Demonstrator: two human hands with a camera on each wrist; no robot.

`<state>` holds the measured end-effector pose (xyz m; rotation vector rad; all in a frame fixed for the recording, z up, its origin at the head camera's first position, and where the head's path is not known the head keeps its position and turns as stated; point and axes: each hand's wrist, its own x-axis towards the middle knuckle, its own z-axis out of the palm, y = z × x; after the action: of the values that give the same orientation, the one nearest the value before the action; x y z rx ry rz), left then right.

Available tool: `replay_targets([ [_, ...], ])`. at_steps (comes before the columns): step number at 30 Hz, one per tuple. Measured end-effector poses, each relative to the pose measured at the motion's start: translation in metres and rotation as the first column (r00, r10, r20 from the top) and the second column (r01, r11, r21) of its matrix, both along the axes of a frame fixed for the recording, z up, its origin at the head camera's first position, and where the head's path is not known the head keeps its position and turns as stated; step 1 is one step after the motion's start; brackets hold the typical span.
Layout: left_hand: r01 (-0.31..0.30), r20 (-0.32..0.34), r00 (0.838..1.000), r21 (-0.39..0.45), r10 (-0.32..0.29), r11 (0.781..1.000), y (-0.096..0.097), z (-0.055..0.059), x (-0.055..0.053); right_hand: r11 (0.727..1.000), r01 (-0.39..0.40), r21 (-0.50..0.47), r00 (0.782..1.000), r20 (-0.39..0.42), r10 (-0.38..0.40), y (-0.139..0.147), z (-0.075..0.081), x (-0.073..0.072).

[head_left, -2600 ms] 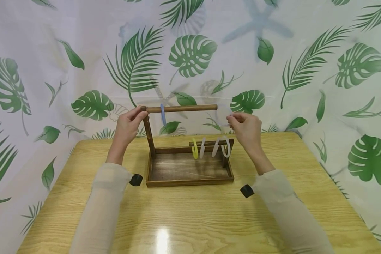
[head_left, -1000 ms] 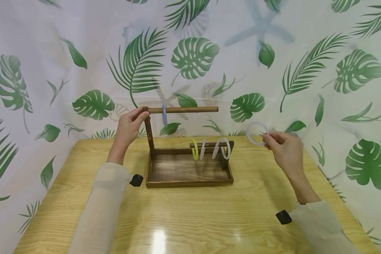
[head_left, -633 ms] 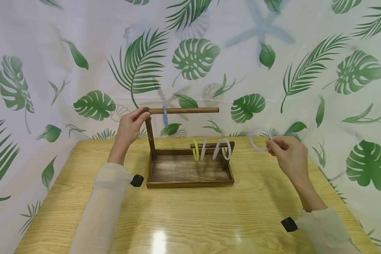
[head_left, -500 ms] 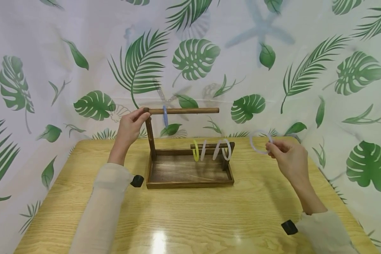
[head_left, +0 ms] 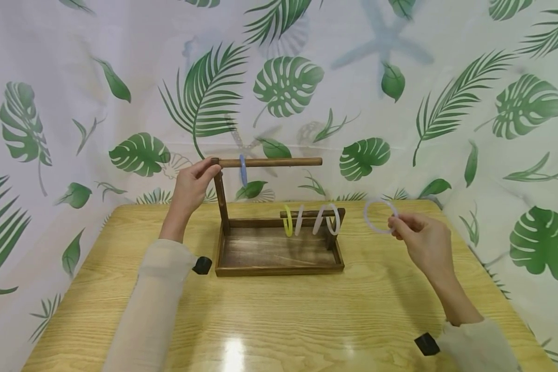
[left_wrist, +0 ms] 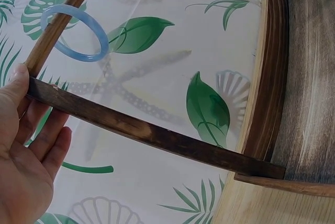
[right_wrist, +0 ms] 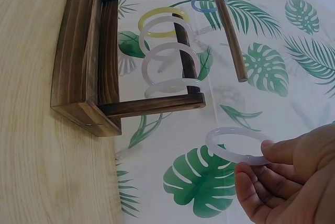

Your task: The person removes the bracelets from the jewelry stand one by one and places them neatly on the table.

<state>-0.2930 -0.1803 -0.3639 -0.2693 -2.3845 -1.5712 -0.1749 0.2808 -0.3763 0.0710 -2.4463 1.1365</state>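
Our left hand (head_left: 190, 187) pinches the top corner of a dark brown wooden stand (head_left: 279, 270), just left of a light-blue ring (head_left: 243, 173) on the upper bar (head_left: 283, 162). A yellow ring (head_left: 288, 228) and three whitish translucent rings (head_left: 299, 222) hang from the lower bar (head_left: 308, 213). Our right hand (head_left: 428, 243) pinches a pale lilac translucent ring (right_wrist: 225, 154) by its right edge, its loop jutting left, apart from the stand.

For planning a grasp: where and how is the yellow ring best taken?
Probably pinch the yellow ring by its lower rim, from the left: that rim hangs below the lower bar near the free end, and a pale ring crowds the right.
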Motion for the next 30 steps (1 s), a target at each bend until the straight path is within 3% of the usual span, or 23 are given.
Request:
replay_targets([
  [30, 0.008, 0.009, 1.0, 0.021, -0.008, 1.0, -0.001, 0.0, 0.001, 0.995, -0.09, -0.032, 0.993, 0.069, 0.092, -0.02, -0.004, 0.018],
])
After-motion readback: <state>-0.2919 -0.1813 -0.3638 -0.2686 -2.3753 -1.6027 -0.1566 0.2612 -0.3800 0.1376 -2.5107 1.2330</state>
